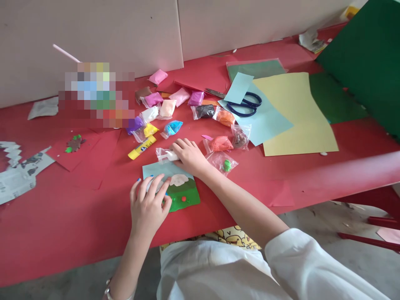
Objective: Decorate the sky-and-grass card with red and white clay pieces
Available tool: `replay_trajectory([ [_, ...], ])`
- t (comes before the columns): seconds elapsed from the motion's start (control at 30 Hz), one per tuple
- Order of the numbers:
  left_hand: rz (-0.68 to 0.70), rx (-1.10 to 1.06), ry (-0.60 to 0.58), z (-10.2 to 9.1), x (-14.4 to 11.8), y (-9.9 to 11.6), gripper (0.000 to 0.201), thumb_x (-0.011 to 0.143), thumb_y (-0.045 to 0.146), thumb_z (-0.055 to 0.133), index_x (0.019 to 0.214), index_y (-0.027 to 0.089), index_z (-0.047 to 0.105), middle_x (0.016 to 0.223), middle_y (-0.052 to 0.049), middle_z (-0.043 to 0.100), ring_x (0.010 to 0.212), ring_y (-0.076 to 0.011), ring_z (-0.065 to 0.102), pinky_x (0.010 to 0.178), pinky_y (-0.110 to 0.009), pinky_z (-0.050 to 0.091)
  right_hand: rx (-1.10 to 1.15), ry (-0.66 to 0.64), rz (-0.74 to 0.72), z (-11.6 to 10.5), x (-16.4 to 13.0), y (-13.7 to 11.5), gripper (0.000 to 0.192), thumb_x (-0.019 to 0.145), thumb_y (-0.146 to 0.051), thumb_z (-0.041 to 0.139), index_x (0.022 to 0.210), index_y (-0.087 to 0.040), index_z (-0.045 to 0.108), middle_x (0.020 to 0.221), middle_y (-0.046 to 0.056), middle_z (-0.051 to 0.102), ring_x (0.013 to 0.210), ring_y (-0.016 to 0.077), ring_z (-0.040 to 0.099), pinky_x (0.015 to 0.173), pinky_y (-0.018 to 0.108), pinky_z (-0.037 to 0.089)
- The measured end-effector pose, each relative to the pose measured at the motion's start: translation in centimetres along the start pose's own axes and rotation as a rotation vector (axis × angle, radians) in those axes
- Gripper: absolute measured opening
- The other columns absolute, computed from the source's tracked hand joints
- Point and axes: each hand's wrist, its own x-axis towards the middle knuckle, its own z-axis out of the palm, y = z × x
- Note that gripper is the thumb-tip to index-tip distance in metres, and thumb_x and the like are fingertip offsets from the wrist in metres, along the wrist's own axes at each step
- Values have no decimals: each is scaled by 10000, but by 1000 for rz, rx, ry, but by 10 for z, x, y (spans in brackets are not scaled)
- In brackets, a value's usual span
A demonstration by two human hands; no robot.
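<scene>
Both hands are busy on the red counter (62, 216). Her left hand (149, 206) lies flat with fingers spread on a small clay picture (184, 193), holding it down. Her right hand (189, 155) pinches a little bag of white clay (165, 155) just above it. More clay bags (175, 109), a glue stick (142, 147) and blue scissors (245, 105) lie near.

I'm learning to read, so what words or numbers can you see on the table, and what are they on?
None can be read.
Glue stick: dark marks on its yellow label, too small to read.
Newspaper scraps: print too blurred to read.
Mosaic-blurred patch: nothing legible.
Clay bags, such as the one under the right hand: no label shows.
</scene>
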Motion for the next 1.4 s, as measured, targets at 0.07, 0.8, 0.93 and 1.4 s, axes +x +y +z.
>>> replay_trajectory([
  [0.07,3,-21,-17,-1,0,1,436,799,145,543,1210,240,655,1254,-64,649,1107,-287,547,1059,-493,331,1,1,1,-1,0,0,223,885,-209,541,1103,-167,553,1155,113,601,1044,270,523,849,384,425],
  [0.8,18,-49,-33,3,-3,4,380,879,262,519,1235,210,640,1306,-88,617,1121,-293,531,1058,-482,316,2,1,6,-2,0,-1,222,896,-228,536,1111,-174,543,1153,114,601,1056,268,526,854,379,422],
  [0.93,11,-12,-51,4,-1,4,372,890,262,517,1240,220,636,1315,-79,612,1130,-299,525,1059,-488,305,-1,4,1,-2,0,-1,218,895,-233,540,1103,-169,552,1155,111,601,1054,269,526,861,383,423],
  [1.4,-45,-181,-81,8,-1,0,370,918,274,485,1259,240,623,1335,-90,580,1173,-300,476,1058,-480,320,-1,-14,6,-3,0,-2,253,878,-223,556,1126,-176,543,1153,111,594,1049,275,523,852,390,429],
])
